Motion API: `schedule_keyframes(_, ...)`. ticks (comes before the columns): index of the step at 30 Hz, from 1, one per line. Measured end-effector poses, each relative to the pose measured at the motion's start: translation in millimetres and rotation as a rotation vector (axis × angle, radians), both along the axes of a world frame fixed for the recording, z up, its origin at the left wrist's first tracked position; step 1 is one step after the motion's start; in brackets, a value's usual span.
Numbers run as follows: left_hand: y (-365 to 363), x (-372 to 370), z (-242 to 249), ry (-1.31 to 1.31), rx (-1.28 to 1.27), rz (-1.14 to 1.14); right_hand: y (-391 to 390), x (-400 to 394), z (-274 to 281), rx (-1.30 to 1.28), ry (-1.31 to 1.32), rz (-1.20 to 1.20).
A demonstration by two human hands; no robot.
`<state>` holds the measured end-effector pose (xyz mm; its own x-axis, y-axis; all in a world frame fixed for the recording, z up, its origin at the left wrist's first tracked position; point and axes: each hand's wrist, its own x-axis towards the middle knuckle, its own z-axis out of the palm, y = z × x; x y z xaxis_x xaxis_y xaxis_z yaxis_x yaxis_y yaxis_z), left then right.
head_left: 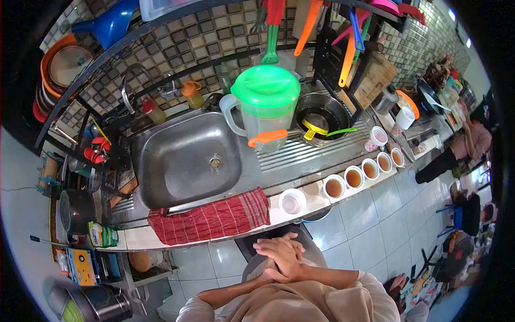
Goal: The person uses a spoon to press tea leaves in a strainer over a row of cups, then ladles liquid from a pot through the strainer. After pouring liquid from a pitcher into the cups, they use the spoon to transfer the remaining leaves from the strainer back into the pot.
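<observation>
My left hand (272, 270) and my right hand (283, 254) are clasped together in front of my body, just below the counter edge. The right hand lies over the left with its fingers folded across it; part of the left hand is hidden. Nearest to them on the counter edge stands a white cup (292, 202) with what looks like clear liquid or a bare inside. To its right is a row of several white cups of brown drink (333, 187). A clear pitcher (268, 121) with a green lid stands behind, beside the sink.
A red checked towel (209, 216) lies along the front of the steel sink (182, 161). Right of the pitcher is a steel pot (323, 115) with a yellow-rimmed strainer (315, 129). Stacked cups (376, 138) stand near the stove. Utensils hang overhead. Other people (461, 147) are at right.
</observation>
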<state>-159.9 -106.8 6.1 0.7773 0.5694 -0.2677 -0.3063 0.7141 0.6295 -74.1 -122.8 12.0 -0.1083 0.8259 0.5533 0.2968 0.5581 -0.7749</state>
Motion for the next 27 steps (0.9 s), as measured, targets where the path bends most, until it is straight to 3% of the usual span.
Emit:
schedule_keyframes(1, -1, -4, 1, -0.006, -0.020, -0.003, -2, 4, 2, 0.042, -0.175, -0.019)
schedule_keyframes(7, 2, -28, 10, -0.037, -0.140, 0.022, -7, 16, -29, 0.066, -0.546, -0.002)
schedule_keyframes(8, 1, -30, 19, 0.142, -0.012, 0.005, -5, 15, -30, 0.058, -0.511, 0.038)
schedule_keyframes(11, 0, -42, 7, 0.273, -0.014, -0.050, -2, 14, -30, 0.080, -0.488, 0.074)
schedule_keyframes(13, -8, -51, -9, 0.378, 0.004, -0.046, 0, 10, -43, 0.275, -0.683, -0.023)
schedule_keyframes(15, -13, -56, -14, 0.484, 0.020, -0.036, 2, 6, -39, 0.294, -0.724, -0.047)
schedule_keyframes(18, -15, -60, -18, 0.538, 0.139, -0.058, 7, -3, -42, 0.197, -0.653, -0.014)
schedule_keyframes(20, -15, -59, -17, 0.649, 0.412, 0.069, 12, -6, -42, 0.173, -0.582, 0.006)
schedule_keyframes(21, -14, -59, -14, 0.647, 0.410, 0.078, 12, -7, -42, 0.176, -0.585, 0.014)
schedule_keyframes(23, -6, -59, -4, 0.753, 0.632, 0.011, 12, -9, -43, 0.008, -0.560, 0.054)
schedule_keyframes(24, 0, -59, 0, 0.757, 0.628, 0.021, 13, -8, -40, 0.011, -0.560, 0.065)
schedule_keyframes(26, 12, -60, 7, 0.806, 0.983, -0.148, 15, -1, -29, -0.237, -0.371, 0.180)
schedule_keyframes(27, 18, -59, 9, 0.815, 0.972, -0.134, 19, 5, -26, -0.325, -0.380, 0.221)
